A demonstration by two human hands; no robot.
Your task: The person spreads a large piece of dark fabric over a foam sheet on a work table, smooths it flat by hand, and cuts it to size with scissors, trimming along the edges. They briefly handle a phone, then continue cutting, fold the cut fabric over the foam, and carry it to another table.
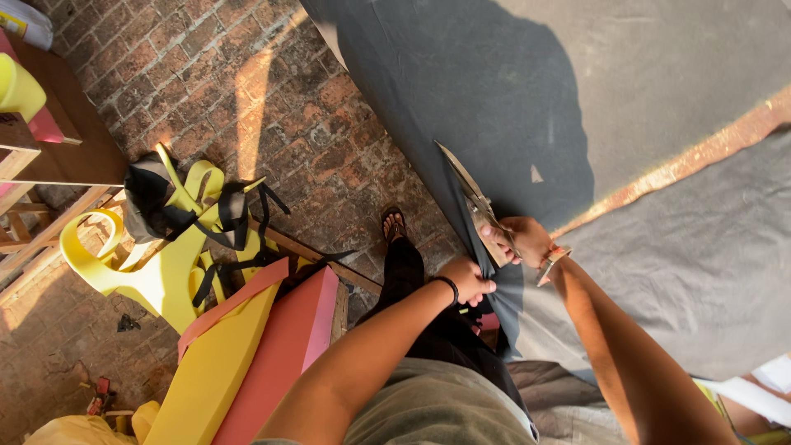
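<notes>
From my feed, the right hand point(523, 241) is wrapped tight round big scissors point(482, 204), blades into the edge of the dark grey fabric point(659, 247) on the worktop, while the left hand point(467, 280) has its grip pinching that edge just beside them, both arms stretched forward.

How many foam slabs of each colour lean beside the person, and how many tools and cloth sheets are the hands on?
Yellow foam slab: 1
Pink foam slab: 1
Scissors, in the right hand: 1
Dark grey cloth sheet, edge gripped by the left hand: 1
Total: 4
</notes>
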